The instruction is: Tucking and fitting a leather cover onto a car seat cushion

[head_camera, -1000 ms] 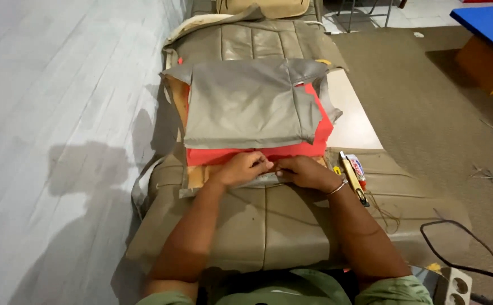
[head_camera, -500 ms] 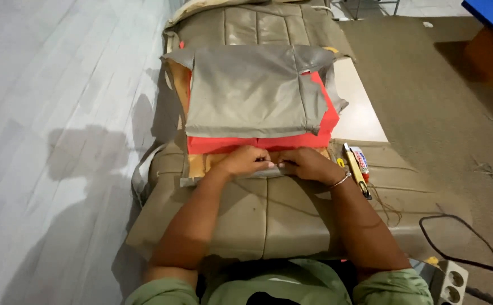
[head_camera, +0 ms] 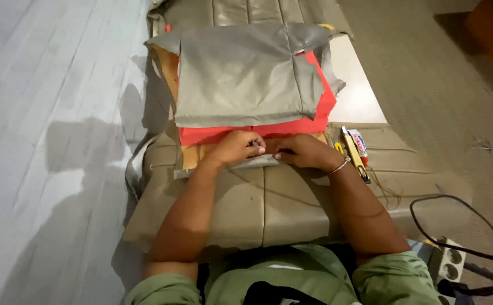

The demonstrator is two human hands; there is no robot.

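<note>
Your left hand and right hand meet knuckle to knuckle, fingers curled down onto the grey strip under your fingertips, pinching its edge flat (likely to keep it aligned). Just beyond your fingers lies the red foam under the grey cover; the yellow cutter sits right of your right fingers.

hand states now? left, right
Left hand: closed, pinching the grey strip.
Right hand: closed on the same strip, by the red sheet.

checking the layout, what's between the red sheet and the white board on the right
In the head view, a flap of the grey fabric cover hangs over the red sheet edge, lying between it and the white board.
</note>
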